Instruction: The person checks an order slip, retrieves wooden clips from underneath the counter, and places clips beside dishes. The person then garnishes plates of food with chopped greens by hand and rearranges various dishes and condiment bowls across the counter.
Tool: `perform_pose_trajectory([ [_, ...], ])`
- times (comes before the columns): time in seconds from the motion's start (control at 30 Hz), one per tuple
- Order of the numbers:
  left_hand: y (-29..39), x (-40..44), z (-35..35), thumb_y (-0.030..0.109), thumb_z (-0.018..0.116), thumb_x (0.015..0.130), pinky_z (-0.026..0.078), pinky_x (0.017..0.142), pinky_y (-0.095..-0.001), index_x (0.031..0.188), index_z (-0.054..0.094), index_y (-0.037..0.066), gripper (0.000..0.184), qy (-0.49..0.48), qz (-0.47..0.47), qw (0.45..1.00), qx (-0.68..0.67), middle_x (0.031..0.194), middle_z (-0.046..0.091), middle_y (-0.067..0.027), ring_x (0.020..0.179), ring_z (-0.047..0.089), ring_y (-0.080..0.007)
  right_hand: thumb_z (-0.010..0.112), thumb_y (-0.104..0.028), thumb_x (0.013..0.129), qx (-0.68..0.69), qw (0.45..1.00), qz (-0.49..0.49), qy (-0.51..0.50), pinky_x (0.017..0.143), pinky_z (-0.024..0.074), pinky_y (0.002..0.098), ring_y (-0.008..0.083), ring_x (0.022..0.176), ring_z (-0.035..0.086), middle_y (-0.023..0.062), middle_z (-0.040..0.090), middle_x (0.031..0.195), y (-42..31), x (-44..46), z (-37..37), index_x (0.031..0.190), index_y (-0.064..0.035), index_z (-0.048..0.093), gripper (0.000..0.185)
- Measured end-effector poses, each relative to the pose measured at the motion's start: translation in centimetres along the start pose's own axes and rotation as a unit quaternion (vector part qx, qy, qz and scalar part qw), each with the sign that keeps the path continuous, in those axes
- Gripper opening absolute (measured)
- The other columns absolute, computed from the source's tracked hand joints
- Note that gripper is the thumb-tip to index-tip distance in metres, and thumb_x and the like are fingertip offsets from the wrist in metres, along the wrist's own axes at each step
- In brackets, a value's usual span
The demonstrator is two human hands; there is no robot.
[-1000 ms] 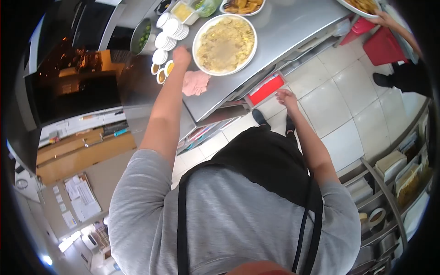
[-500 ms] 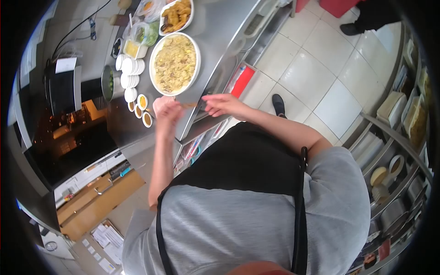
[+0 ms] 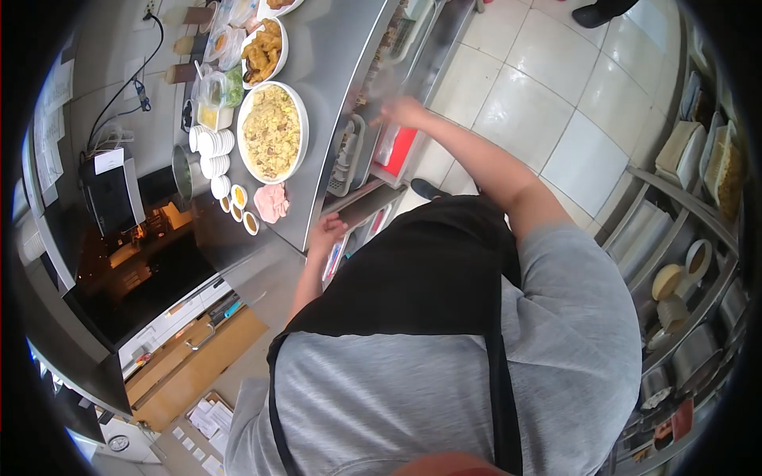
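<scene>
My left hand (image 3: 327,233) is beside the counter's front corner, its fingers loosely apart and nothing visible in them. Over an open drawer below the counter edge, my right hand (image 3: 401,113) is reaching out, its fingers smeared by motion; whether it holds anything is unclear. On the steel counter (image 3: 329,59), a crumpled pink cloth (image 3: 272,204) lies near the corner, touched by neither hand. Just behind it stands a large white bowl of fried rice (image 3: 272,131). Small sauce cups (image 3: 240,196) and stacked white lids (image 3: 216,143) are alongside.
A white dish of fried food (image 3: 263,54) and bagged items (image 3: 226,47) stand farther along the counter. Below it, the drawer holds white baskets (image 3: 345,163) and a red item (image 3: 397,151). At right is a rack (image 3: 675,222) with dishes. Another person's shoe (image 3: 591,16) shows at the top.
My hands, close together at the counter corner half a second ago, have moved apart. The right has moved up over the drawer, the left off the pink cloth. The view has turned.
</scene>
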State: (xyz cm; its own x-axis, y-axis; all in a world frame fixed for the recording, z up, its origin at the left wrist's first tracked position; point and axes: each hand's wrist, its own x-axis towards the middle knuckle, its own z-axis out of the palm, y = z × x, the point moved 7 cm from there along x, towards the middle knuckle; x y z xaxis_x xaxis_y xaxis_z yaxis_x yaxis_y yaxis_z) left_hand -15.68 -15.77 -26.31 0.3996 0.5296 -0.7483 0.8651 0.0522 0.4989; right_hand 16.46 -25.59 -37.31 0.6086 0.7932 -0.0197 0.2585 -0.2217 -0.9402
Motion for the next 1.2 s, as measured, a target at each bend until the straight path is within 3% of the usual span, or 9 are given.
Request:
perform_pose_trajectory([
  [0.1,-4.3,0.0,0.2,0.009,0.065,0.070,0.045,0.063,-0.0243,0.104,0.050,0.000,0.039,-0.076,0.009,0.996,0.051,0.088,0.055,-0.0090,0.075,0.055,-0.0140,0.057,-0.017,0.071,0.008,1.000,0.006,0.009,0.068,0.0454,0.0375,0.0300,0.076,0.058,0.0131,0.061,0.081,0.0,4.1,-0.9,0.089,-0.0048,0.058,0.022],
  [0.17,-5.1,-0.9,0.0,0.009,0.064,0.070,0.045,0.064,-0.0242,0.104,0.050,0.000,0.038,-0.075,0.014,0.991,0.108,0.087,0.056,-0.0089,0.075,0.055,-0.0141,0.056,-0.017,0.071,-0.113,0.993,0.019,-0.009,0.073,0.0445,0.0378,0.0293,0.086,0.056,0.0104,0.060,0.090,1.1,6.7,0.5,0.096,-0.0073,0.057,0.027],
  [0.4,-9.4,-1.4,-3.1,0.019,0.067,0.067,0.044,0.073,-0.0290,0.099,0.055,0.002,0.037,-0.034,0.032,0.968,0.246,0.089,0.061,-0.0132,0.084,0.058,-0.0226,0.057,-0.021,0.071,-0.262,0.948,-0.036,-0.176,0.072,0.0451,0.0377,0.0301,0.084,0.057,0.0119,0.060,0.090,-2.4,3.0,1.6,0.101,-0.0087,0.056,0.032],
  [0.5,-7.8,-2.7,-3.0,0.022,0.067,0.067,0.044,0.075,-0.0297,0.098,0.056,0.002,0.039,-0.014,0.025,0.966,0.257,0.090,0.061,-0.0137,0.086,0.058,-0.0241,0.059,-0.025,0.071,-0.185,0.967,0.017,-0.175,0.069,0.0462,0.0372,0.0306,0.078,0.058,0.0119,0.061,0.085,2.2,3.2,3.4,0.097,-0.0074,0.057,0.031],
  [0.57,-8.0,-2.6,-2.8,0.022,0.068,0.066,0.044,0.075,-0.0298,0.099,0.055,0.003,0.040,-0.013,0.018,0.967,0.255,0.091,0.060,-0.0136,0.086,0.058,-0.0242,0.060,-0.024,0.074,-0.059,0.996,-0.068,-0.020,0.060,0.0481,0.0344,0.0246,0.068,0.060,0.0104,0.061,0.074,3.6,4.0,2.9,0.089,-0.0053,0.059,0.025],
  [0.7,-8.2,-1.8,-2.3,0.020,0.067,0.066,0.044,0.075,-0.0297,0.099,0.055,0.003,0.039,-0.016,0.046,0.971,0.235,0.092,0.060,-0.0135,0.087,0.058,-0.0238,0.059,-0.019,0.077,0.098,0.988,-0.010,-0.123,0.054,0.0489,0.0290,0.0167,0.063,0.059,0.0087,0.060,0.069,3.6,4.3,2.8,0.086,-0.0024,0.058,0.019],
  [0.77,-7.4,-2.0,-1.7,0.019,0.067,0.067,0.044,0.075,-0.0296,0.100,0.055,0.003,0.038,-0.018,0.043,0.972,0.230,0.092,0.060,-0.0132,0.088,0.057,-0.0236,0.057,-0.013,0.078,0.424,0.891,0.146,-0.071,0.052,0.0494,0.0252,0.0127,0.060,0.057,0.0074,0.059,0.069,2.7,1.9,0.3,0.085,0.0001,0.058,0.015],
  [1.1,-9.2,-0.8,-3.0,0.018,0.068,0.068,0.044,0.073,-0.0287,0.101,0.055,0.005,0.038,-0.027,0.058,0.977,0.202,0.091,0.060,-0.0119,0.083,0.059,-0.0221,0.051,-0.010,0.081,0.404,0.884,0.231,-0.042,0.055,0.0505,0.0256,0.0147,0.061,0.058,0.0103,0.060,0.074,2.0,0.4,0.1,0.088,0.0028,0.056,0.015],
  [1.2,-10.2,-0.4,-3.7,0.019,0.068,0.067,0.044,0.072,-0.0292,0.100,0.055,0.005,0.038,-0.028,0.058,0.979,0.192,0.089,0.061,-0.0119,0.082,0.059,-0.0227,0.043,-0.001,0.080,0.429,0.866,0.250,-0.055,0.064,0.0512,0.0279,0.0193,0.074,0.060,0.0112,0.059,0.083,1.2,-0.1,0.0,0.092,0.0032,0.055,0.018],
])
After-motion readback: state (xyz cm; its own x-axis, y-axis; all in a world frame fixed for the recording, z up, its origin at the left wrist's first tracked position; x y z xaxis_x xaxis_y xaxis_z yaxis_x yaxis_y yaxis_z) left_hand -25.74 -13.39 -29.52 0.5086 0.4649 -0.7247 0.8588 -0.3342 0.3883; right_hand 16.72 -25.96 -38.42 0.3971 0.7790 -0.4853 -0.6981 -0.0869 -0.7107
